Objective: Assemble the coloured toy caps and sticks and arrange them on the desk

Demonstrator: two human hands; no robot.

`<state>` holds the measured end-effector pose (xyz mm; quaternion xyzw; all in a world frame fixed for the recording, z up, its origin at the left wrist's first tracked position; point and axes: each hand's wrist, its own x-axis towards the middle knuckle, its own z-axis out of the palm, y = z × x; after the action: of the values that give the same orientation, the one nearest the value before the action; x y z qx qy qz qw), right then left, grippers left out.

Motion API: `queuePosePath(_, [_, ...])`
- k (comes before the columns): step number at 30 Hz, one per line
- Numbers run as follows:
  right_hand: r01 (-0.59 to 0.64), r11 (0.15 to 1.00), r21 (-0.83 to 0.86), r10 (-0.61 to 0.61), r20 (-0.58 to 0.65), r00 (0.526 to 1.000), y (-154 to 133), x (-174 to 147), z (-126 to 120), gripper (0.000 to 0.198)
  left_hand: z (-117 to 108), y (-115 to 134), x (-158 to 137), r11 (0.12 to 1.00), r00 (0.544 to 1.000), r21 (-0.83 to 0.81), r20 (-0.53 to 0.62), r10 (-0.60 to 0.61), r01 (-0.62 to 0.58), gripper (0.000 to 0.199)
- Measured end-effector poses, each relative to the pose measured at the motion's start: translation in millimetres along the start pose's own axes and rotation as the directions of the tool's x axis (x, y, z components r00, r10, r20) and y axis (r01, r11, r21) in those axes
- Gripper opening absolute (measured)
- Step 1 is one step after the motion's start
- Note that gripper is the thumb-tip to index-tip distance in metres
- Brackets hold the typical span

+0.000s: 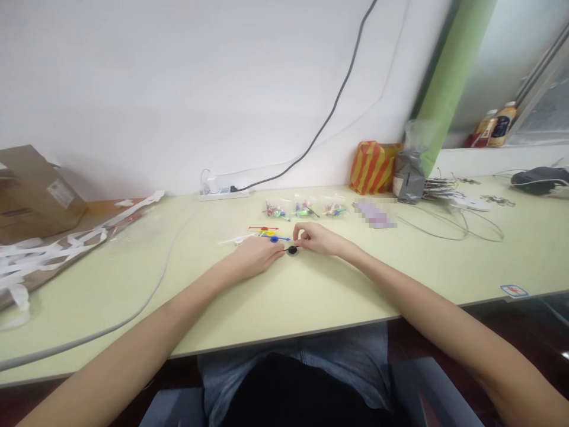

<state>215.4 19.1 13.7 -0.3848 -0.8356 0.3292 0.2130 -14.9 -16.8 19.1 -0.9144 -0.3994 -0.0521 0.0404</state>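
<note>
A black arrow spinner (292, 250) with a round middle and a clear disc under it lies on the pale table. My left hand (260, 256) is closed, its fingertips holding the spinner's left end. From the other side my right hand (317, 238) pinches at the spinner's right end; the fingers hide the tip. Beyond my left hand are a blue arrow spinner (274, 239), a yellow one (269, 233) and a red one (264, 228). A white spinner (240, 241) is partly covered by my left hand.
Several clear bags of coloured spinners (306, 209) lie behind my hands. A power strip (224, 193) stands by the wall, and a grey cable (151, 296) crosses the left side. To the right are a striped bag (371, 167) and thin wires (466, 228); a cardboard box (38, 196) stands left.
</note>
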Motion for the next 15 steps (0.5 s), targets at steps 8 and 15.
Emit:
queuePosePath(8, [-0.029, 0.909, -0.415, 0.032, 0.002, 0.999, -14, 1, 6, 0.007, -2, 9, 7, 0.974, 0.994, 0.226, 0.102, -0.040, 0.016, 0.019])
queuePosePath(15, [0.061, 0.930, -0.363, -0.052, 0.035, 0.998, -14, -10, 4, 0.014, -1, 17, 1, 0.957, 0.995, 0.288, 0.080, -0.061, 0.036, 0.022])
